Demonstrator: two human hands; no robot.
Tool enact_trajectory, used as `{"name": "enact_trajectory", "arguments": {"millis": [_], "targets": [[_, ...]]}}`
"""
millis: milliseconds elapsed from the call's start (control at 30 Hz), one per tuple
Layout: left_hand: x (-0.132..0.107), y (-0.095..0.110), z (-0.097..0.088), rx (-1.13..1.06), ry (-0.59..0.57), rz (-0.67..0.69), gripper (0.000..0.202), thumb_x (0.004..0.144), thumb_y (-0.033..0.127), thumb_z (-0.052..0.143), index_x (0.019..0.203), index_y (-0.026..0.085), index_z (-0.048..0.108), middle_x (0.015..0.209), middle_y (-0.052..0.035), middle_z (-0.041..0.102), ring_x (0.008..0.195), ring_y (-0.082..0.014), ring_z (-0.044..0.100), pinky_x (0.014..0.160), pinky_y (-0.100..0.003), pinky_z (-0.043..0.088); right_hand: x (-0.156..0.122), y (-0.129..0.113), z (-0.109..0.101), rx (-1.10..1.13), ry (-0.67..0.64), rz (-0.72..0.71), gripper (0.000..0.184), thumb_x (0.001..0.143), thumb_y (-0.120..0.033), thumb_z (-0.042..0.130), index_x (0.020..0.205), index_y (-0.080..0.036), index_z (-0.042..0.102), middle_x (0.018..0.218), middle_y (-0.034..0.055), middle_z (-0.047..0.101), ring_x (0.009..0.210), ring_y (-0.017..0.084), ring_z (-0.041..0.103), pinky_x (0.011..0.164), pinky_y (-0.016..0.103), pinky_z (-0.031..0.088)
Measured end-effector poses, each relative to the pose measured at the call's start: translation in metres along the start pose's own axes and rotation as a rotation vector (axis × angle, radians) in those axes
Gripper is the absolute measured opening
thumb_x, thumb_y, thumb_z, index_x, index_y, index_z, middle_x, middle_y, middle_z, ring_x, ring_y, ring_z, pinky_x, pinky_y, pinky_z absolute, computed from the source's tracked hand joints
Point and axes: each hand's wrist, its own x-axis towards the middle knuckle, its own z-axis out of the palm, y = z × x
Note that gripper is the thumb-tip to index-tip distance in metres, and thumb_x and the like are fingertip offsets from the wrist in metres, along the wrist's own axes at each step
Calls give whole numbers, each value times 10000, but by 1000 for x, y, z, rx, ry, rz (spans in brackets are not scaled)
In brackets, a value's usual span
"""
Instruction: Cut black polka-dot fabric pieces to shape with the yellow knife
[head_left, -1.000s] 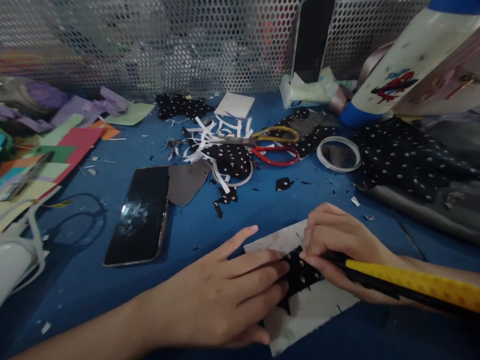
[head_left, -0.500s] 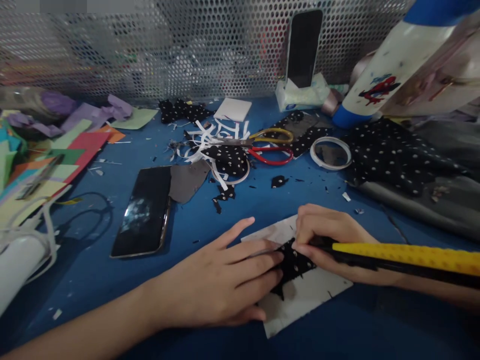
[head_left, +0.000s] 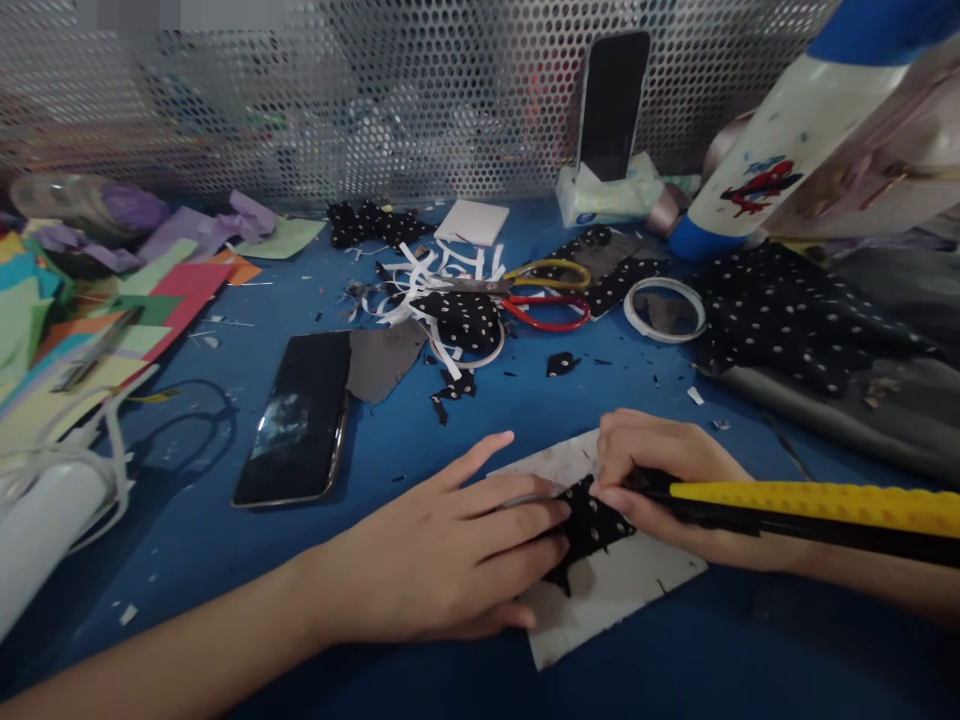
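My left hand (head_left: 442, 560) lies open, its fingers spread over a black polka-dotted fabric piece (head_left: 592, 525). Under the fabric is a white rectangular card (head_left: 637, 590) with worn edges and a few dark marks. Opposite it, my right hand (head_left: 667, 480) is closed in a pinch grip around a long yellow-and-black tool (head_left: 810, 505). The tool's bumpy yellow back runs off to the right; its front end is hidden by my fingers, so I cannot tell its exact kind. My right fingertips are at the fabric's upper right edge.
A phone (head_left: 296, 420) lies left of the card. Scissors (head_left: 547, 295) with yellow and red handles rest on paper strips. Behind are a tape ring (head_left: 665, 308), dotted cloth (head_left: 810, 320), an upright phone (head_left: 613, 105), a blue-capped bottle (head_left: 795, 140) and coloured papers (head_left: 172, 310).
The whole view has shifted slightly, with things sitting a little further right. Both hands keep nearly the same pose on the fabric and the tool.
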Motion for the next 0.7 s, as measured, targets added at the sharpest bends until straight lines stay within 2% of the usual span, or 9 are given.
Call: {"name": "enact_trajectory", "arguments": {"millis": [300, 500, 700], "targets": [[0, 1, 1, -49, -3, -18, 385, 998, 403, 443, 1231, 133, 587, 1295, -59, 598, 1313, -219, 433, 1209, -502, 5, -2, 0, 0, -67, -33, 12, 177, 920, -190, 496, 746, -195, 466, 673, -1, 520, 660, 152, 477, 645, 308, 341], [1, -1, -1, -52, -17, -23, 380, 1003, 390, 435, 1244, 135, 580, 1315, -57, 583, 1314, -213, 430, 1209, -491, -10, 1, 0, -2, -116, -130, -52, 176, 894, -125, 481, 751, -198, 408, 673, -12, 516, 649, 145, 459, 650, 311, 326], [1, -1, -1, -70, -2, -26, 370, 997, 390, 453, 1220, 130, 594, 1304, -55, 593, 1307, -206, 436, 1212, -478, -12, 1, -1, -4, -47, -47, -60, 153, 893, -132, 488, 760, -200, 453, 653, -7, 537, 646, 153, 480, 639, 308, 339]]}}
